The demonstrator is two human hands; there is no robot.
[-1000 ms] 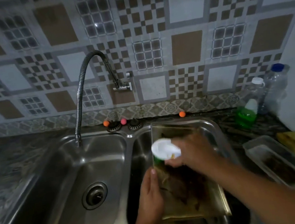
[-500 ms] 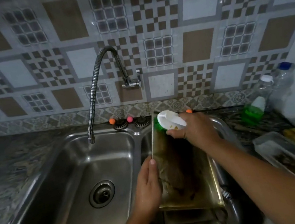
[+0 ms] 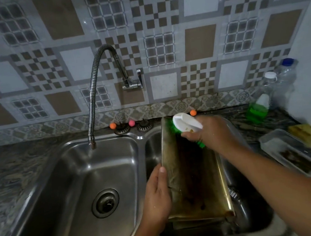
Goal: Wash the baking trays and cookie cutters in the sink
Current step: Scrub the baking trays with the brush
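Baking tray (image 3: 194,181), stained, in right basin of sink (image 3: 139,139). Left hand (image 3: 158,193) fingers curled around tray's left edge. Right hand (image 3: 212,132) fingers closed on scrub brush (image 3: 185,125) at tray's far end.

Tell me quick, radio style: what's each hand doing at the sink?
Right hand gripping scrub brush at tray's far end. Left hand steadying baking tray by its left edge. Tray in right basin, brown grime showing. Nothing blocking.
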